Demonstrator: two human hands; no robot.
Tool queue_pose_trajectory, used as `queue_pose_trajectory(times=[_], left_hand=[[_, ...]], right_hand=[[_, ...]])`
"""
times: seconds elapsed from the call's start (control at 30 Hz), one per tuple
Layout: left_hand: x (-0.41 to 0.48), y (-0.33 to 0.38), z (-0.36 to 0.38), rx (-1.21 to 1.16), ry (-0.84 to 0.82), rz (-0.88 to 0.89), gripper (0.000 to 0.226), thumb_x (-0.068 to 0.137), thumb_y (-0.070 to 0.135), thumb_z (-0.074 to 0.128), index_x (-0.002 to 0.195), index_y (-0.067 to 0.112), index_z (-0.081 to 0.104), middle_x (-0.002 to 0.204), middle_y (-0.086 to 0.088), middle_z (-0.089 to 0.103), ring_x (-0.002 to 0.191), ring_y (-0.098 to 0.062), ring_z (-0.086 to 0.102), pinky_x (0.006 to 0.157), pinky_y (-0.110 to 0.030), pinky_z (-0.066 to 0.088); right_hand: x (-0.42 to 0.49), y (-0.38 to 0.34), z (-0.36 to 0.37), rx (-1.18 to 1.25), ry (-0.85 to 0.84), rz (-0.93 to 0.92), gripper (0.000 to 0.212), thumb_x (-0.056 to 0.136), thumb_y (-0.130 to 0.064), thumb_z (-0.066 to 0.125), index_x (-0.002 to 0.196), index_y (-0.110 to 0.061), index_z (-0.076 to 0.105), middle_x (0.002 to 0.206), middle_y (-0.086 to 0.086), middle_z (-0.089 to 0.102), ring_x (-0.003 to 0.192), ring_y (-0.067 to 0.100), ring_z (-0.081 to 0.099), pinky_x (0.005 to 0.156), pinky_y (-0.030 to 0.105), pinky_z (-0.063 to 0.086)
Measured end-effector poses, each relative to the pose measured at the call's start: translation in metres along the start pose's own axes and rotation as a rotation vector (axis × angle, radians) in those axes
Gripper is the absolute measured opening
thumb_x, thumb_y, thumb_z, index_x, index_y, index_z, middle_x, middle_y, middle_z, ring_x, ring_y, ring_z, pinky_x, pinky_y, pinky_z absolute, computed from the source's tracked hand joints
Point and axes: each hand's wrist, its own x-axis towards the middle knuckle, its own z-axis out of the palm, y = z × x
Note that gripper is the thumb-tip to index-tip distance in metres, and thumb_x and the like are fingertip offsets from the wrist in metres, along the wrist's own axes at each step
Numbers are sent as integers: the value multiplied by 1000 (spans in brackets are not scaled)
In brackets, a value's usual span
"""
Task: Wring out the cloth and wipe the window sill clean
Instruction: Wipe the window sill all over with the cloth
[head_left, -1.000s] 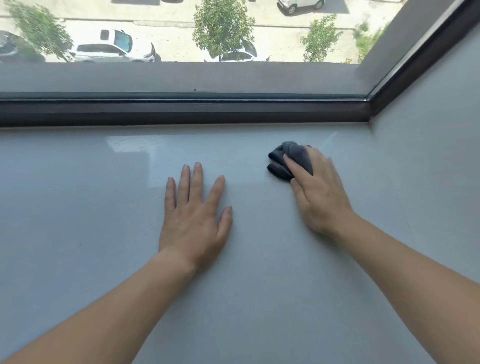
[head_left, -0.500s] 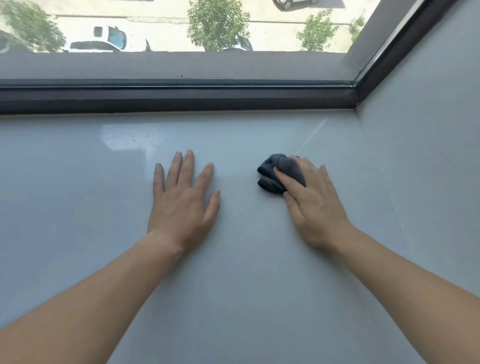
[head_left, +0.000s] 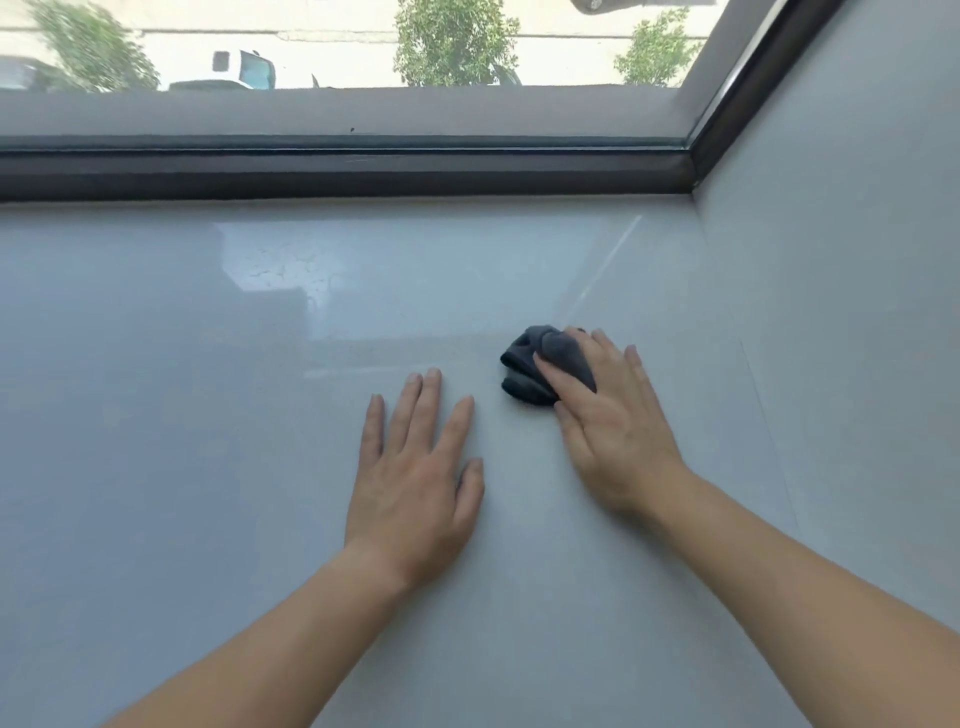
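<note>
Grey and shiny, the window sill (head_left: 156, 467) fills most of the view. It is smooth, and light from outside makes a bright patch on it near the glass.

A dark grey cloth (head_left: 535, 364) sits on the sill, bunched up into a small lump. It lies a bit right of the middle, well apart from the window frame (head_left: 337, 176) and near the side wall (head_left: 841, 260). The right hand (head_left: 613, 431) lies on top of the cloth. Its fingers are spread over the lump and press it down on the sill. Part of the cloth sticks out on the left from under the fingers. The hand covers the cloth more than it grabs it, with the fingers only a little bent.

The left hand (head_left: 415, 483) lies flat on the sill, just beside the right hand. Its fingers are straight and a little apart. It holds nothing. The two hands do not touch each other, and the left hand does not touch the cloth.

Both arms are bare and reach in from the bottom of the view.

The window frame is dark and runs across the top. Through the glass you can see green trees (head_left: 452, 41) and a white car (head_left: 244, 70) down on the street.
</note>
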Motion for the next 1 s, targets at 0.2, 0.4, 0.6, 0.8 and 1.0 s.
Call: queue_pose_trajectory(times=[0.2, 0.4, 0.6, 0.8, 1.0], left_hand=[[1, 3, 0, 22, -12, -18, 63, 94, 43, 30, 152, 18, 32, 165, -10, 13, 153, -22, 2, 122, -50, 1], [0, 5, -2, 30, -15, -32, 65, 94, 44, 27, 154, 20, 30, 166, -8, 10, 153, -19, -1, 122, -48, -2], [0, 6, -1, 20, -12, -43, 66, 93, 46, 24, 155, 23, 27, 166, -5, 7, 153, -15, -4, 123, -45, -7], [-1, 9, -4, 17, -21, -49, 67, 92, 47, 22, 155, 24, 25, 167, -4, 4, 152, -14, -7, 122, -44, -8], [-2, 8, -5, 39, -30, -48, 67, 92, 48, 23, 155, 25, 22, 167, -5, 4, 152, -17, -7, 122, -44, -9]], right_hand=[[19, 12, -4, 1, 144, 414, 52, 100, -25, 43, 152, -26, 37, 161, 11, 19, 149, 35, 17, 122, 54, 9], [-76, -29, 7, 16, 18, 122, 56, 96, -19, 46, 150, -31, 38, 164, 5, 18, 153, 29, 11, 124, 48, -1], [-37, 18, -7, 10, 148, 499, 54, 101, -21, 41, 154, -27, 32, 164, 9, 13, 152, 33, 8, 124, 51, 2], [-105, -29, 8, 35, 16, 45, 56, 95, -18, 47, 149, -30, 41, 163, 5, 21, 152, 30, 13, 124, 49, 3], [-84, 27, -11, 1, 94, 404, 52, 101, -23, 41, 152, -29, 34, 163, 6, 15, 151, 30, 12, 123, 52, 6]])
